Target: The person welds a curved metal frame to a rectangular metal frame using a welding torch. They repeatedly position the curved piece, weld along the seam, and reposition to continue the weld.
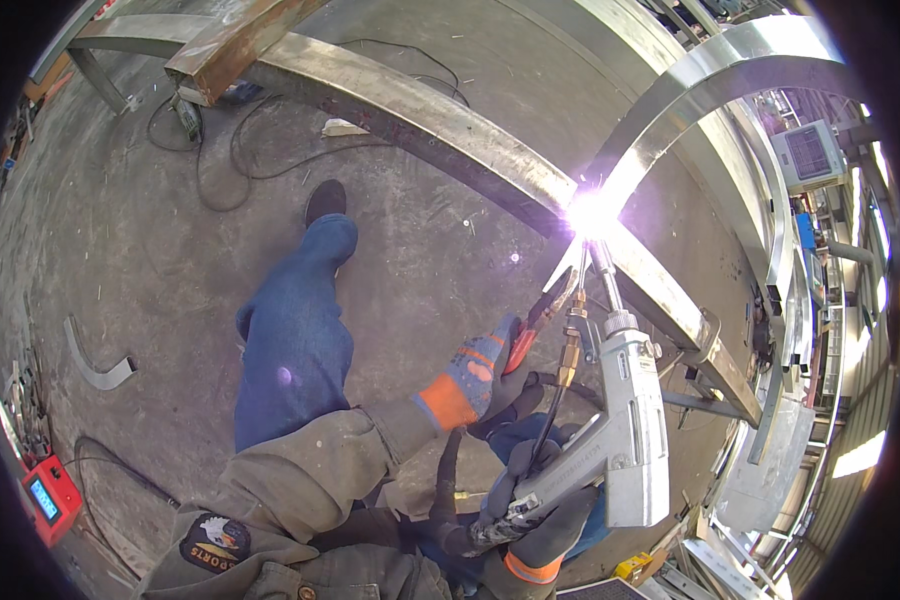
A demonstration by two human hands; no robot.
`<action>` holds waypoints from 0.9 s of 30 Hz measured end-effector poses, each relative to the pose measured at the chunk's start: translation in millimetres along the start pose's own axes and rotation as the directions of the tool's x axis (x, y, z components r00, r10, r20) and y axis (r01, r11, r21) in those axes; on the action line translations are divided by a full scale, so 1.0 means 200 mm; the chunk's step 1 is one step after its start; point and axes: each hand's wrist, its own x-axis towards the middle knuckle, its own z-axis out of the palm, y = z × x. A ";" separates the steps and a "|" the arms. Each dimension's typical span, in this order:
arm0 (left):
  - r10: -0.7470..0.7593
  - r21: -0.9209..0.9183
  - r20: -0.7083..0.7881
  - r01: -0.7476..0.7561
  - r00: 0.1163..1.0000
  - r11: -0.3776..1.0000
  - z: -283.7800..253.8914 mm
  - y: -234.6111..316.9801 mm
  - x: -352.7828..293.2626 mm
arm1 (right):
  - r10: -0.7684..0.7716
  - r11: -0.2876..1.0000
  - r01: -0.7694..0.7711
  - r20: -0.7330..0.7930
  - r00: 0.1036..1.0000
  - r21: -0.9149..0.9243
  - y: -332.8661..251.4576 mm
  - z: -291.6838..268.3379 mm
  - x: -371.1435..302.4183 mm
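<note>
My left hand (467, 382), in a grey and orange glove, is closed round a red-handled clamp (522, 345). The clamp's jaws point up toward the bright spot. Lower down, my gloved right hand (510, 492) grips the handle of a silver-grey welding gun (635, 430). A brass fitting with a thin black feed tube (568, 362) runs beside the gun's nozzle. At the nozzle's tip a white-violet glare (592, 208) hides the joint where a curved metal tube (685, 105) meets a long square steel beam (420, 115).
A rusty square tube (232, 55) crosses the beam at upper left. Cables (235, 165) lie on the concrete floor. A curved offcut (100, 365) and a red box with a screen (50, 497) are at left. Metal stock (770, 450) crowds the right side.
</note>
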 end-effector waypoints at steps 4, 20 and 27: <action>-0.092 0.013 0.030 0.091 0.995 0.996 0.02 0.02 0.03 | 0.051 0.999 -0.051 -0.017 0.999 0.008 0.01 -0.02 -0.01; 0.002 -0.050 0.014 -0.002 1.000 0.999 0.01 -0.02 0.00 | 0.079 0.996 -0.074 -0.095 0.992 0.055 0.01 0.00 -0.04; 0.162 0.019 -0.106 -0.161 0.981 0.987 0.01 0.01 -0.03 | 0.063 0.995 -0.068 0.063 0.996 0.076 0.04 -0.05 -0.05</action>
